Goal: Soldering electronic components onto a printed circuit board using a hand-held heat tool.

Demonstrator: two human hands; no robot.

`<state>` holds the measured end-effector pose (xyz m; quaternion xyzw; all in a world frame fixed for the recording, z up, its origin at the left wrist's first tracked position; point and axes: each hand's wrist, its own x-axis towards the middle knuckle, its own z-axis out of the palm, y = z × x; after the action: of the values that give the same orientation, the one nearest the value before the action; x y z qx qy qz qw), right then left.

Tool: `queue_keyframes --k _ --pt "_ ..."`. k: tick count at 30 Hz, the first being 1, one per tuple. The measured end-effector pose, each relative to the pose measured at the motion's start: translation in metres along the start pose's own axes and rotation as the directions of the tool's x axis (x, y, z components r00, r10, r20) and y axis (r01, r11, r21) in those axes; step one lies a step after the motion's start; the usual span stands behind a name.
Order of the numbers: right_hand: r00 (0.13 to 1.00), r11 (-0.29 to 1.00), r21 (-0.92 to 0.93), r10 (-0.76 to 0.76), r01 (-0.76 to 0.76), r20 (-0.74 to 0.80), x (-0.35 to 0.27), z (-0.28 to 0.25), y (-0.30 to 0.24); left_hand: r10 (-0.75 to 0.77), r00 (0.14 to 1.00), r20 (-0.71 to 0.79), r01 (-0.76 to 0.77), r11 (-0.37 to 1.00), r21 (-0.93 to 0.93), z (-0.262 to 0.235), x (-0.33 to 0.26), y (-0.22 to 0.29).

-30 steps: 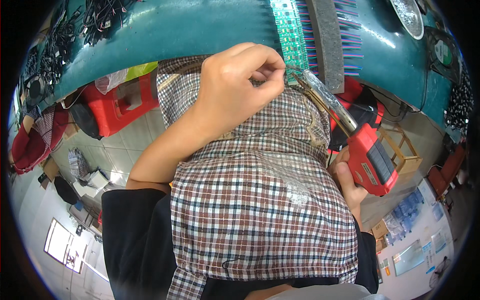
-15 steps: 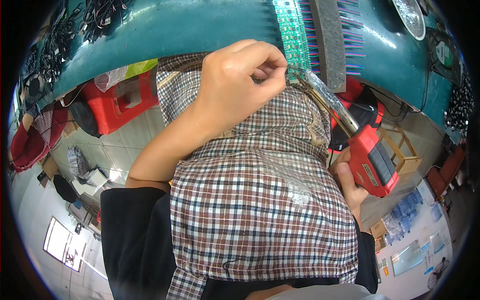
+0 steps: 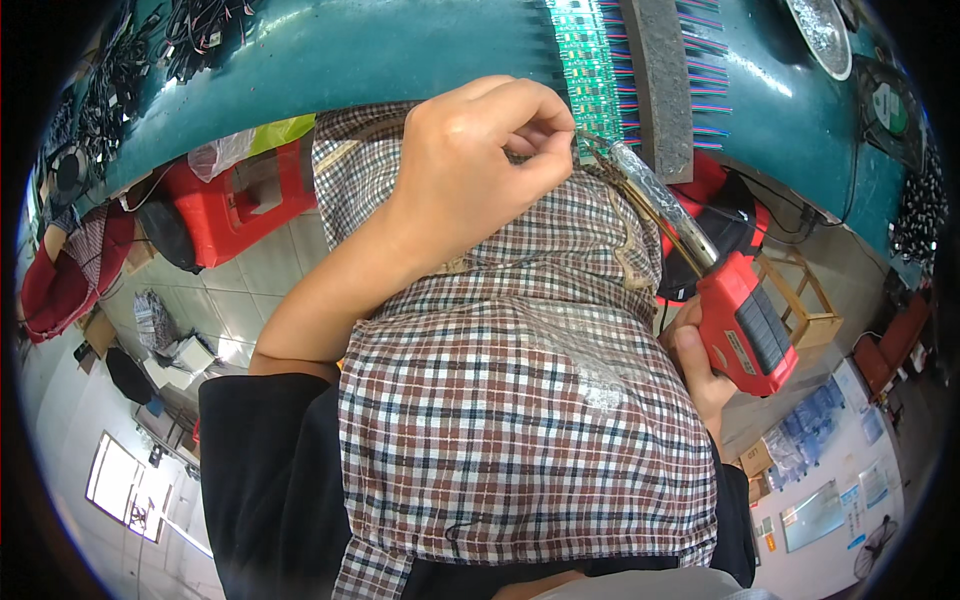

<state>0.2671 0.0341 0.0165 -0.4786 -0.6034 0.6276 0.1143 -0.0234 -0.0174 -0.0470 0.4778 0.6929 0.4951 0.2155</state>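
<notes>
Head: left hand (image 3: 490, 150) pinched at table edge (image 3: 300, 100), contents unclear; right (image 3: 700, 365) grips soldering gun (image 3: 742, 325).

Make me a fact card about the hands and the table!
Left hand: pinched shut near green circuit boards; whether it holds anything is unclear
Right hand: holding red soldering gun with silver barrel
Teal table: grey rectangular block, thin pink and blue wires either side, metal dish, black cables
Clothes: brown and white checked apron
</notes>
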Motion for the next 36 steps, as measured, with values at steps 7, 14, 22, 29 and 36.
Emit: queue_keyframes --k 7,14,22,29,36 --pt "0.986 0.982 0.080 -0.169 0.169 0.000 0.012 0.008 -0.012 -0.008 1.000 0.007 0.008 1.000 0.002 -0.001 0.004 0.002" --pt "0.995 0.975 0.202 -0.088 0.096 -0.050 0.011 0.008 -0.002 -0.077 0.996 0.034 0.078 0.996 -0.038 -0.009 0.005 0.002" --pt "0.992 0.973 0.197 -0.127 0.123 0.010 0.010 0.003 0.000 0.192 0.946 -0.261 -0.023 0.844 0.536 -0.072 0.066 -0.024" --pt "0.992 0.983 0.138 -0.122 0.124 -0.021 0.010 0.007 -0.007 0.178 0.956 -0.233 0.000 0.796 0.606 -0.077 0.084 -0.043" --pt "0.997 0.993 0.102 -0.068 0.064 0.038 0.013 0.004 -0.010 -0.229 0.921 -0.315 0.207 0.973 -0.101 -0.054 0.056 -0.029"
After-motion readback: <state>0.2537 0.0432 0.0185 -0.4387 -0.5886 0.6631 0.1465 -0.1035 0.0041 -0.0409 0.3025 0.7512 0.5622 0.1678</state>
